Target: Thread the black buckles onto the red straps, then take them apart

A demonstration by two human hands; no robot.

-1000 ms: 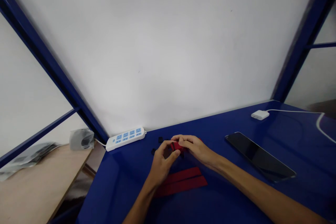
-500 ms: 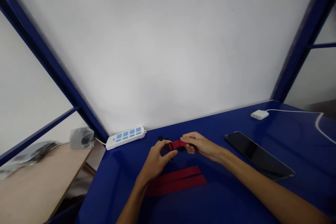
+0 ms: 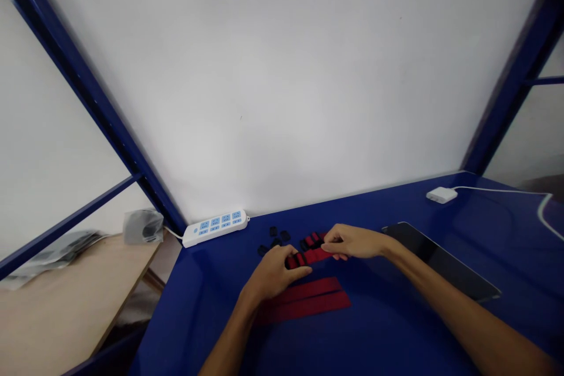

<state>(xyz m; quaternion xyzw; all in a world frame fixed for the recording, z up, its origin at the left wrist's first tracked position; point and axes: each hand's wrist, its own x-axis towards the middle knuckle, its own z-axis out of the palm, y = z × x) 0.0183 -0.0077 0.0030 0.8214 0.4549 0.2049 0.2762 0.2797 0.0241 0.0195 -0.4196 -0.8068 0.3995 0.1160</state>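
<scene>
Between my hands a red webbing strap runs through a black buckle. The fingers and thumb of my left hand close around the buckle end. A pinch of my right hand holds the strap's other end. Just behind lies another red strap with black buckles, partly covered by my right hand. Several loose black buckles are scattered beyond my left hand. Closer to me, two flat red strips lie side by side, their left ends hidden by my left arm.
A white power strip lies by the wall on the left. Right of my hands rests a dark tablet, partly behind my right forearm. A white charger with its cable is at the back right. A wooden table stands at left.
My right hand has moved right and slightly down, and more of the red strap shows between the hands. The second strap and the loose buckles behind are now more visible. The view has shifted slightly.
</scene>
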